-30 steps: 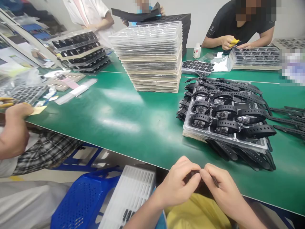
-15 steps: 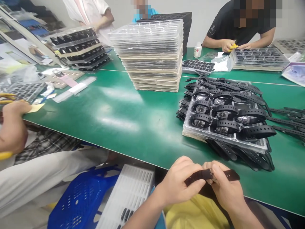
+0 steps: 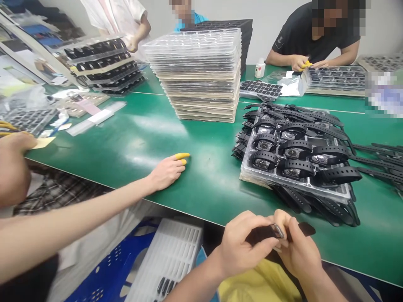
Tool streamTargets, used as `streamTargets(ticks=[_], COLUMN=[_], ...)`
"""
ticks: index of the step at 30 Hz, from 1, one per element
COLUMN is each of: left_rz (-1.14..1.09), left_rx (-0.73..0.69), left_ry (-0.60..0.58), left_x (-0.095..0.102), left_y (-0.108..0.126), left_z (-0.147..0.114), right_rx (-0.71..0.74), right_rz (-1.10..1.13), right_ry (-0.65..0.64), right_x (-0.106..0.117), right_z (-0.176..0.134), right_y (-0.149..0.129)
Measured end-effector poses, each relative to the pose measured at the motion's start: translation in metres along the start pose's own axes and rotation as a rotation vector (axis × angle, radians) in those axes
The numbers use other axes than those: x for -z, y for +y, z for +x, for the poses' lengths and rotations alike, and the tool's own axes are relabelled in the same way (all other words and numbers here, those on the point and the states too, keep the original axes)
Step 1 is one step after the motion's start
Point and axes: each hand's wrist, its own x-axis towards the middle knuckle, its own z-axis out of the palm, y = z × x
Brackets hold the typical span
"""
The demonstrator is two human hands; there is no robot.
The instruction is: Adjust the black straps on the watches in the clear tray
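Note:
Over my lap, at the table's front edge, my left hand (image 3: 244, 243) pinches a black watch strap (image 3: 260, 235) between thumb and fingers. A small metal part, like a buckle, shows at its end. My right hand (image 3: 299, 247) closes on the same strap from the other side, and a dark strap end sticks out beyond its thumb. The fingers hide where the two parts meet. Just beyond my hands, a clear tray (image 3: 247, 170) carries several black smartwatches (image 3: 294, 152), face down with straps curled over; more straps hang out beneath it.
A tall stack of clear trays (image 3: 201, 75) stands mid-table. A co-worker's hand (image 3: 168, 171) with yellow finger covers rests on the green table (image 3: 208, 184) at left. Loose straps (image 3: 380, 167) lie far right. Below the edge are a white slotted rack (image 3: 173, 243) and a blue stool (image 3: 103, 268).
A co-worker's arm has reached in from the left onto the table. My hands stay together on the strap, which has turned so its metal end faces me more.

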Motion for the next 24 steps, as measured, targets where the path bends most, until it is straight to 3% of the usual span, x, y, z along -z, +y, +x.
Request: streamTargets(ticks=[6, 9, 13, 15, 19, 24], left_rz=[-0.061, -0.232, -0.648, -0.719, -0.602, -0.526], left_rx=[0.005, 0.18, 0.432, 0.435, 0.405, 0.317], left_ry=[0.046, 0.096, 0.207, 0.201, 0.176, 0.149], left_x=[-0.001, -0.005, -0.011, -0.013, -0.011, -0.005], left_y=[-0.004, -0.01, -0.022, -0.026, -0.022, -0.022], left_z=[-0.006, -0.007, -0.007, -0.006, -0.006, -0.005], right_rx=[-0.01, 0.015, 0.044, 0.031, 0.094, 0.151], right_rz=[-0.014, -0.072, -0.197, -0.254, -0.288, -0.295], right_ry=[-0.018, 0.052, 0.1, 0.13, 0.261, 0.253], right_x=[-0.003, -0.006, -0.013, -0.017, -0.018, -0.013], right_z=[-0.002, -0.005, -0.004, -0.002, 0.002, 0.003], right_y=[-0.003, -0.004, -0.008, -0.008, -0.002, 0.003])
